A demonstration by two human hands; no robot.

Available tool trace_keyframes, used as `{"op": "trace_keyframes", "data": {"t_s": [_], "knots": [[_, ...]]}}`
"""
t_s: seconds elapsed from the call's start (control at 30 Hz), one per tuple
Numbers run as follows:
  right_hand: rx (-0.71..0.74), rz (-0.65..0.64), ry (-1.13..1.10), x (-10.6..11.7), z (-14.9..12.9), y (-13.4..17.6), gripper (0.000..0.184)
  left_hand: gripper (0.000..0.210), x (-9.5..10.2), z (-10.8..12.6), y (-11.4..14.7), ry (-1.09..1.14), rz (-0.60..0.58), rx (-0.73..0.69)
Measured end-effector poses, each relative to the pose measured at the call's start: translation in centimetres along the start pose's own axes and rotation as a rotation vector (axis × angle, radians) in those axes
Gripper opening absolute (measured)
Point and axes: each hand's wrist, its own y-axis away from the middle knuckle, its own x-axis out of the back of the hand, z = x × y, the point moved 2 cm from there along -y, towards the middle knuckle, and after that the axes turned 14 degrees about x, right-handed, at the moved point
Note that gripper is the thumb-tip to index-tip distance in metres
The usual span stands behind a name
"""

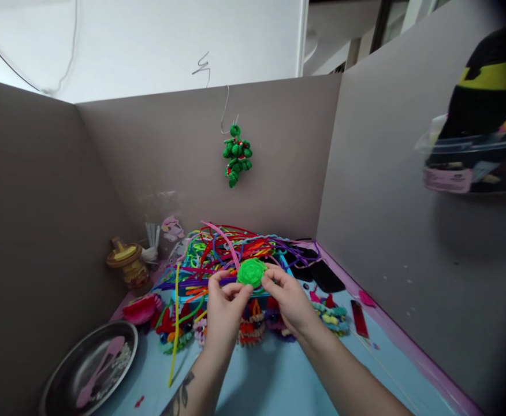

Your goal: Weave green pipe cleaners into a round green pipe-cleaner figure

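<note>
A bright green round coil of pipe cleaner [252,273] is raised above the table between my two hands. My left hand [226,303] pinches its lower left edge with thumb and fingers. Its right edge is gripped by my right hand [290,299], also closed. Just behind the coil lies a heap of many-coloured pipe cleaners [218,242] in a blue tray, with pink stems rising beside the coil; whether these touch it I cannot tell. Below my hands stand several fuzzy pipe-cleaner figures [250,330], partly hidden by my wrists. A yellow pipe cleaner [175,329] hangs down left of my left hand.
At the left front sits a metal pan [56,378] holding a pink tool and small white pieces. A brown cup [129,266] stands behind it. Dark phone-like slabs [327,276] lie at the right. Grey panels enclose three sides; a green ornament [237,155] hangs at the back.
</note>
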Motion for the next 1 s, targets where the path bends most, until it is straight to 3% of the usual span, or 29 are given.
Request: {"op": "trace_keyframes", "data": {"t_s": [0.17,0.37,0.6,0.7,0.83,0.93,1.0], "knots": [[0.016,0.023,0.046,1.0,0.3,-0.5,0.028,0.048,0.7,0.6,-0.7,0.017,0.004,-0.087],[-0.011,-0.008,0.047,1.1,0.0,-0.6,0.026,0.053,0.5,0.7,-0.5,0.029,-0.103,0.089],[-0.156,-0.044,-0.243,0.6,-0.1,-0.4,0.028,0.049,0.6,0.2,-0.8,0.085,-0.183,0.021],[-0.091,-0.022,-0.084,1.1,-0.4,-0.6,0.025,0.053,0.6,0.5,-0.7,0.073,-0.233,0.083],[-0.001,-0.119,0.103,1.2,-1.2,-0.8,0.022,0.073,0.3,1.0,-0.2,0.075,-0.342,0.130],[0.022,-0.147,0.132,0.8,-1.4,-0.6,0.020,0.083,0.0,1.0,0.0,0.034,-0.337,0.144],[0.060,-0.098,0.186,0.6,-1.4,-0.3,0.013,0.084,-0.1,0.9,0.1,0.042,-0.330,0.160]]}}
